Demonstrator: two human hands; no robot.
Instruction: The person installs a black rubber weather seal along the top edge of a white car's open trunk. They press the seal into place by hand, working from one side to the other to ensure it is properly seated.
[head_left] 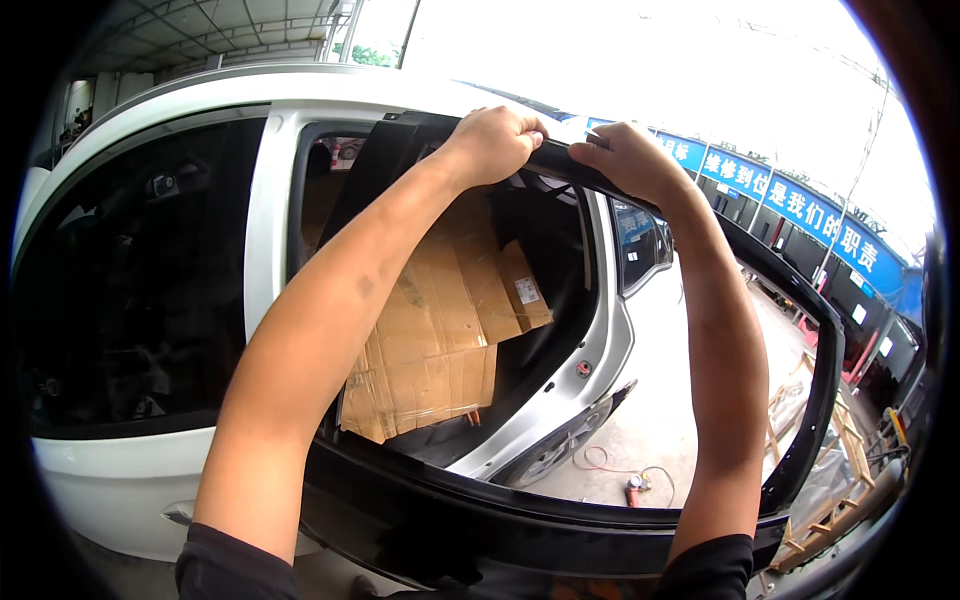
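Both arms reach up to the top rail of an open black car door point(420, 520). My left hand point(495, 145) is closed over the rail's upper edge, fingers curled and thumb pressed against it. A short way to the right, my right hand point(635, 160) grips the same rail, its fingers bent over the far side. Between the two hands a short stretch of the black window frame point(556, 157) shows. No glass is visible in the window opening. Behind the door, flattened cardboard point(430, 310) covers the rear seat area of the white car point(125, 485).
Left of the opening is a dark front window point(135, 290). Through the door frame I see the rear wheel point(560, 445) and a red tool with a gauge and hose point(634, 490) on the floor. Wooden framing point(855, 450) stands at right, below a blue banner point(790, 203).
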